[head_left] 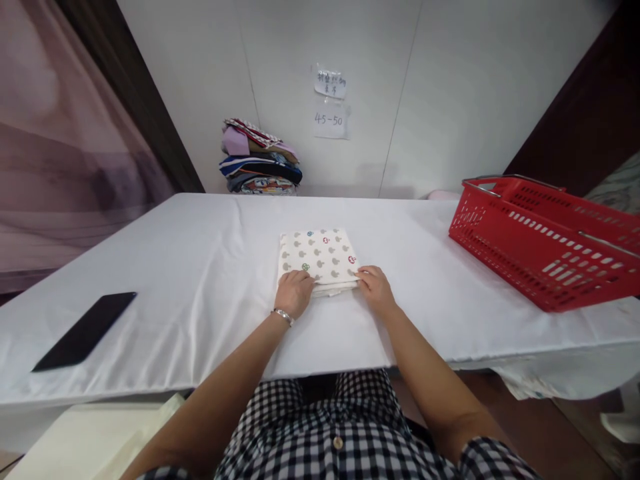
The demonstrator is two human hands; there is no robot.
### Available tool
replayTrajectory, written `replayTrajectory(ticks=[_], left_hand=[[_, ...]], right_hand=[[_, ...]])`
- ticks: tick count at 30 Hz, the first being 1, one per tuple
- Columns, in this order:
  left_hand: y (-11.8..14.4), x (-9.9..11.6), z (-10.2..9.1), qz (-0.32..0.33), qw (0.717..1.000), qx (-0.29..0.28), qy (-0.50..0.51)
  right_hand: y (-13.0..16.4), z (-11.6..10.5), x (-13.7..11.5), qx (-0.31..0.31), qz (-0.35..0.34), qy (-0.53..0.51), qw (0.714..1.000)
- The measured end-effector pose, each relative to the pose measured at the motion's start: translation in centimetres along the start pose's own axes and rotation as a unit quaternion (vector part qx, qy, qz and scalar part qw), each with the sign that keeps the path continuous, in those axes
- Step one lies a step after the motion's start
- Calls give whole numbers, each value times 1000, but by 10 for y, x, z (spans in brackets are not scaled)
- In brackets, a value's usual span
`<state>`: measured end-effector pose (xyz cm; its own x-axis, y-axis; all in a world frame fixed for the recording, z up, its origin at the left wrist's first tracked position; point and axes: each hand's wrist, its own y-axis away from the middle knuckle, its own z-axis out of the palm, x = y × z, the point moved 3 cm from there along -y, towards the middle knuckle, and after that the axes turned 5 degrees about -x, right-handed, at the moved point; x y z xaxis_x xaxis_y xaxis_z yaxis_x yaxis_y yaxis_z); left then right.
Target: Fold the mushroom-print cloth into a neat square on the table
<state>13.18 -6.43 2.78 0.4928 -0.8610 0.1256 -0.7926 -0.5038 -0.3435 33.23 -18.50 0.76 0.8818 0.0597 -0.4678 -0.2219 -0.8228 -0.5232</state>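
Observation:
A white cloth [320, 253] with a small printed pattern, mostly grey with a few red, blue and green motifs, lies folded into a flat rectangle on the table. My left hand [295, 293] grips its near left corner, fingers on top of the fabric; a bracelet is on that wrist. My right hand [375, 288] pinches the near right corner between thumb and fingers. Along the near edge several folded layers show, slightly uneven between my hands. The thumb of my left hand is mostly hidden.
White satin-like fabric covers the table [200, 267]. A dark flat slab [85, 332] lies at the left. A red plastic basket [540, 247] with metal handles stands at the right. Folded fabrics [261, 160] are stacked at the back by the wall, near two paper signs [330, 120].

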Motion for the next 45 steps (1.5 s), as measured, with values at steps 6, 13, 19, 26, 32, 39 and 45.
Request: replayTrajectory(ticks=[6, 13, 19, 26, 32, 39, 45], left_hand=[[7, 3, 6, 32, 999, -12, 0], [-4, -8, -1, 10, 998, -39, -49], [-7, -59, -14, -57, 996, -32, -64], [0, -9, 5, 60, 998, -27, -25], [-23, 10, 18, 53, 997, -40, -41], [-9, -49, -1, 41, 998, -28, -28], [19, -120, -17, -97, 995, -39, 2]], right_hand=[[2, 2, -5, -23, -7, 17, 1000], [4, 9, -15, -37, -38, -8, 999], [6, 19, -24, -30, -65, -111, 991], [1, 24, -1, -24, 59, -83, 995], [2, 22, 0, -41, 68, -90, 993], [2, 19, 3, -35, 92, -114, 989], [1, 26, 8, -33, 102, -126, 986]])
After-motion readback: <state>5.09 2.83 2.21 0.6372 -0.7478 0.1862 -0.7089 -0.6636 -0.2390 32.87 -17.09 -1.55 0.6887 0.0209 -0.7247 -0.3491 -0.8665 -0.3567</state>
